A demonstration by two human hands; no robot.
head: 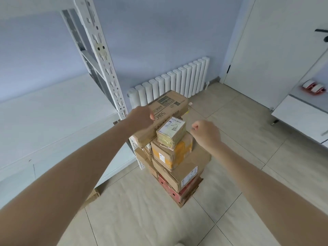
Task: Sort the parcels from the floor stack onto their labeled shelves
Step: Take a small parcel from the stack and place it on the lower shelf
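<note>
A stack of cardboard parcels [179,167] stands on the tiled floor beside the white metal shelf unit [99,55]. On top lies a long brown box [166,107], tilted, and my left hand [142,118] grips its left side. Beside it sits a small taped box [171,132] with "2-2" written on its label. My right hand [205,134] hovers just right of that small box, fingers curled, holding nothing. Below are a box with yellow tape [170,153], a larger brown box and a red box [179,190] at the bottom.
A white shelf board [53,110] runs along the left at waist height. A white radiator [170,86] lines the far wall. At right stand a white door [276,50] and a low white table [301,110] bearing a red tape dispenser [313,88].
</note>
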